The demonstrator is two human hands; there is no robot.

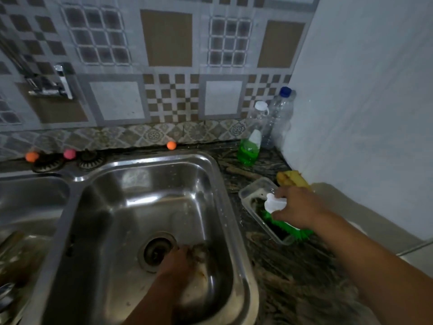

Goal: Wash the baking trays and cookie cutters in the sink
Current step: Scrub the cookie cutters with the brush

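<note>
Head view: the left hand [179, 259] is down in the steel sink [218, 184], beside the drain [157, 251], with its fingers against a dim brownish object [199, 253] on the basin floor; the picture is too dark and blurred to tell what that object is or whether the fingers are curled round it. The right hand [297, 207] reaches over the counter [276, 261] to the right of the sink, fingers curled on the white handle of a green-bristled scrub brush [280, 213] that lies in a clear plastic tub [248, 191]. A yellow cloth [290, 179] lies just behind the tub. A green soap bottle [249, 148] and two clear bottles [278, 113] stand in the corner.
</note>
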